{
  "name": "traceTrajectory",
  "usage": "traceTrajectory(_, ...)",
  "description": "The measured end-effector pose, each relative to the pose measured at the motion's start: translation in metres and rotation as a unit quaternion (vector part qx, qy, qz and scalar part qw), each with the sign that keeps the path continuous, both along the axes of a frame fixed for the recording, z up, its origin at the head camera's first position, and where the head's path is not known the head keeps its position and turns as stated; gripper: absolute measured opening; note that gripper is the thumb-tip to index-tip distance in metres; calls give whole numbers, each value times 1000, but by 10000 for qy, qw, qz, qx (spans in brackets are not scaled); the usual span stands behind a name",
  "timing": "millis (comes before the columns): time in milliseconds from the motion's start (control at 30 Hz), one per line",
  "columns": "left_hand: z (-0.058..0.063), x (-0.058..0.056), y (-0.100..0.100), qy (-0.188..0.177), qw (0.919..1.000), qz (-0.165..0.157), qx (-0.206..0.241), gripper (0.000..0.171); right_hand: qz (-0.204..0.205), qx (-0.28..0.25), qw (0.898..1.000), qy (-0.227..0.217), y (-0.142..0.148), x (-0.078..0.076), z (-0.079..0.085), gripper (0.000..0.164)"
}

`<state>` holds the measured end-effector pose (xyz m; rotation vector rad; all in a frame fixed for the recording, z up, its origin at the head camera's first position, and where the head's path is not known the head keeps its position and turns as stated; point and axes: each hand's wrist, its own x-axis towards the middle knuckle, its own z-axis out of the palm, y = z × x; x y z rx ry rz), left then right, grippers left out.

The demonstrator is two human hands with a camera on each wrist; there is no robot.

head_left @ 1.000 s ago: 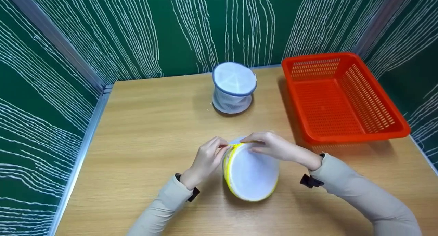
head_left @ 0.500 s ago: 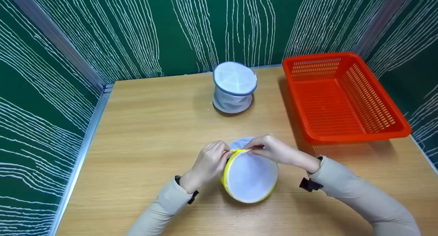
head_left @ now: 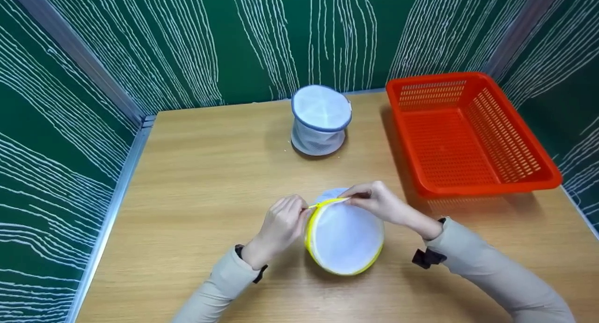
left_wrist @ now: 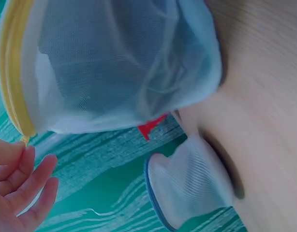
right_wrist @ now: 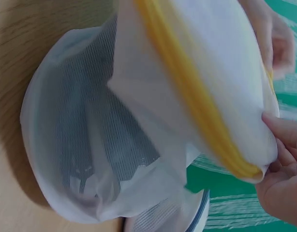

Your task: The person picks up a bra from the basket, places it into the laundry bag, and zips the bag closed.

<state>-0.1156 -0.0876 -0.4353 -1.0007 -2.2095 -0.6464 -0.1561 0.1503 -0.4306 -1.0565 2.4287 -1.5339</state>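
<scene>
A white mesh laundry bag (head_left: pixel 348 238), round with a yellow zipper (head_left: pixel 309 236) along its top edge, stands on the table between the hands. Its white lid tilts toward the head camera. My left hand (head_left: pixel 283 222) is at the bag's upper left; in the left wrist view its thumb and forefinger pinch the small yellow zipper pull (left_wrist: pixel 25 139), partly hidden by the fingertips. My right hand (head_left: pixel 379 203) pinches the rim at the top of the bag, and the right wrist view shows its thumb and fingers (right_wrist: pixel 284 130) on the white edge beside the zipper's end.
A second mesh bag (head_left: pixel 318 138) with a blue rim stands upright at the back of the table. To the right is a red plastic basket (head_left: pixel 486 190) with slotted sides. Green walls with white streaks (head_left: pixel 262 37) enclose the table.
My left hand has shifted slightly left and toward the camera, still at the zipper. The right hand has slid a little right along the rim. The bag's lid dipped, then rose again.
</scene>
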Motion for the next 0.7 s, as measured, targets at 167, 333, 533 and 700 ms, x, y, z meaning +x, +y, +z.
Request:
traceTrajectory(167, -7, 4, -12, -61, 9996, 35, 260, 15, -1003, -170, 9929, -620, 14, -6, -3, 19)
traceTrajectory(333, -14, 14, -17, -188, 9992, 25, 364, 15, -1942, -503, 9693, -1424, 21, -4, -9, 24)
traceTrajectory(533, -19, 24, -15, -234, 9993, -49, 302, 15, -2506, -727, 9521, -1595, 18, 0, -17, 25)
traceTrajectory(700, -22, 31, -11, -194, 9995, -153, 185, 13, -2819, -839, 9385, -1810, 15, 1, -23, 26)
